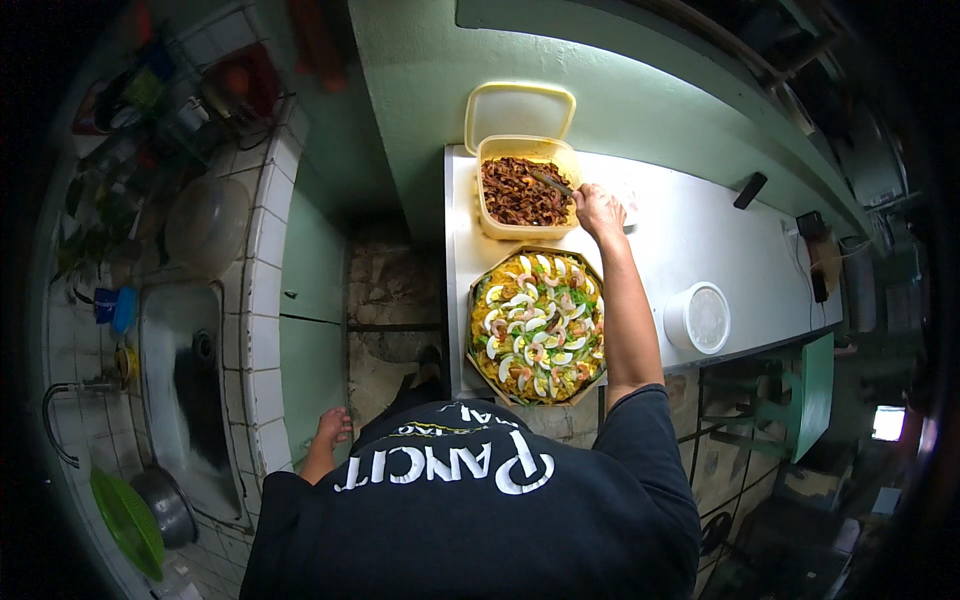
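Note:
My right hand is closed round a slim metal utensil whose far end sits in dark brown, chopped food. I cannot make out the utensil's exact kind. The food fills a square, cream-yellow plastic tub, with its lid leaning upright behind it. Nearer to me, under my right forearm, lies an eight-sided tray of yellow noodles topped with boiled egg wedges, shrimp and green vegetables. My left hand hangs low at my side, fingers curled, with nothing visible in it.
The white table runs along a green wall. On it are a round white lidded tub and a black upright object. A green stool stands right of the table. A tiled counter with a sink is at left.

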Demonstrator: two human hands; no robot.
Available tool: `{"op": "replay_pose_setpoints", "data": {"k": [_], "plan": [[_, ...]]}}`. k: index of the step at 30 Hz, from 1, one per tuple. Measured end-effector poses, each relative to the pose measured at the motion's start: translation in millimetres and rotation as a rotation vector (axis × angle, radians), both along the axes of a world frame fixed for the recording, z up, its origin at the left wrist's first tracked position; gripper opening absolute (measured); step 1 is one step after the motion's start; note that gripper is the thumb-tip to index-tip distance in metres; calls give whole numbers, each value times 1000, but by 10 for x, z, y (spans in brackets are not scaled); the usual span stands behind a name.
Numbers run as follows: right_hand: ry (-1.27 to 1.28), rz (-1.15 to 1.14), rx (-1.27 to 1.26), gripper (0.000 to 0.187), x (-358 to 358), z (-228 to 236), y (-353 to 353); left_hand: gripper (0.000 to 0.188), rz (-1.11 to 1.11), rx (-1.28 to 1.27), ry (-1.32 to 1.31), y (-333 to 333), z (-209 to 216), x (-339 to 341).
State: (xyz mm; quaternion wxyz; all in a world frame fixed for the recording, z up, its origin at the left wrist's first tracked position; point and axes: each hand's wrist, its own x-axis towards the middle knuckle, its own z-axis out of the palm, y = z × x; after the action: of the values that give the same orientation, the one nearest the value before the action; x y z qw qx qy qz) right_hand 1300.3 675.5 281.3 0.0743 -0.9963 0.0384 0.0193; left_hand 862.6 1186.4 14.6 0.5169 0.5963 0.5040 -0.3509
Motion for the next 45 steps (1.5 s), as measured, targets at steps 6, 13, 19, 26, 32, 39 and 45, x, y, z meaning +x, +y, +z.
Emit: {"op": "replay_pose_setpoints", "data": {"k": [6, 13, 19, 26, 32, 39, 45], "plan": [[-7, 4, -40, 31, -21, -138, 42, 36, -47, 3, -34, -67, 17, 225], [-31, -71, 35, 32, -143, -100, 62, 38, -51, -32, -118, -135, 63, 304], [-290, 21, 72, 26, -632, 96, -253, 37, -84, -26, -1, -142, -29, 142], [-252, 121, 386, 16, -2300, 275, -585, 34, -144, 17, 24, -197, -72, 143], [-102, 85, 433, 13, -3561, 195, -604, 31, -261, 15, -63, -339, -45, 438], [-58, 118, 253, 14, -3805, -31, -357, 28, -341, 28, -64, -604, 63, 746], [-55, 64, 371, 15, -3727, 41, -383, 26, -315, 20, -70, -499, 70, 708]]}}
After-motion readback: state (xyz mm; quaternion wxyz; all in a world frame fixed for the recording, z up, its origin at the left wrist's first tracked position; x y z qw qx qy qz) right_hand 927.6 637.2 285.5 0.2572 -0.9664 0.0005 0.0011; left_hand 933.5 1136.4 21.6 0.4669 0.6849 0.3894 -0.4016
